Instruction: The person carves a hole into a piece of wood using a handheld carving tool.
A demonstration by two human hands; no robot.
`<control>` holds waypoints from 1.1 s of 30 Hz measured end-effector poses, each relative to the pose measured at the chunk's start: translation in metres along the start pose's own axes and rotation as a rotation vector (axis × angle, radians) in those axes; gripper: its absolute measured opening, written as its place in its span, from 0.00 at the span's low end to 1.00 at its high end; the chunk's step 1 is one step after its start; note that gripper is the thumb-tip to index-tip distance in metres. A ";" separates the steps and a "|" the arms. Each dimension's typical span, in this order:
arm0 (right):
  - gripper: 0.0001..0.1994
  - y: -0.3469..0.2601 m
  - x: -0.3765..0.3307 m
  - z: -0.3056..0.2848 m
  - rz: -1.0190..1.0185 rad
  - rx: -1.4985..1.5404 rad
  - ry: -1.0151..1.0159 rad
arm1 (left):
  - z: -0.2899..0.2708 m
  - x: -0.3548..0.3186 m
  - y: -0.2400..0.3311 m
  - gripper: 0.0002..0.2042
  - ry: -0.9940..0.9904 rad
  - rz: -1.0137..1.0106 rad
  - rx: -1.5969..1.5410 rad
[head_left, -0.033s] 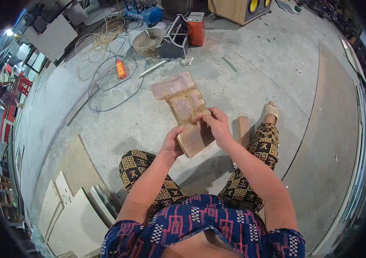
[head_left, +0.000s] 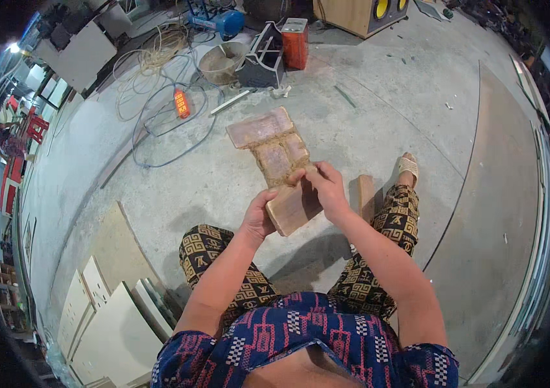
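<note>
Above the floor between my knees I hold a joined piece of flat brown blocks (head_left: 275, 160), tilted away from me. Rough tan material fills the seams between its blocks; whether they are wood or brick I cannot tell. My left hand (head_left: 260, 216) grips the left edge of the nearest block, thumb on top. On the opposite side, my right hand (head_left: 328, 192) closes around the same block, its fingertips near the tan seam. The undersides and some fingers are hidden. By my right foot a short wooden block (head_left: 366, 196) rests on the floor.
Ahead lie a black tool caddy (head_left: 263, 64), a bucket (head_left: 222, 63), a red can (head_left: 295, 44) and an orange power strip (head_left: 182, 103) with looped cable. Pale panels (head_left: 119, 330) lean at the left. A large sheet (head_left: 488, 213) lies at the right. A person (head_left: 2, 139) is far left.
</note>
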State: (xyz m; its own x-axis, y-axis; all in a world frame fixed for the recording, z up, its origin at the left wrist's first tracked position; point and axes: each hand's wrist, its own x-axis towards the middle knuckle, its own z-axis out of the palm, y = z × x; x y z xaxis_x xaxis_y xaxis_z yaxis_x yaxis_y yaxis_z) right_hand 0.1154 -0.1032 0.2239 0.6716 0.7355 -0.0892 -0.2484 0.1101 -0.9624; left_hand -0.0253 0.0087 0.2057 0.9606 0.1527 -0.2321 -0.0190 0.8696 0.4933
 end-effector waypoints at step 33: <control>0.22 0.017 0.015 0.000 -0.112 -1.072 0.056 | -0.002 0.009 0.007 0.14 0.305 0.165 1.231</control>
State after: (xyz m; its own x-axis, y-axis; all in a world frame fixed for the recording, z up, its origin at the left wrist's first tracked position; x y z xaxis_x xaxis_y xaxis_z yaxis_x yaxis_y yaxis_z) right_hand 0.1209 -0.0906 0.2061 0.6904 0.7229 0.0283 0.5390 -0.4879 -0.6866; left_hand -0.0172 0.0177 0.2052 0.8659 0.4604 -0.1956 0.2936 -0.1512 0.9439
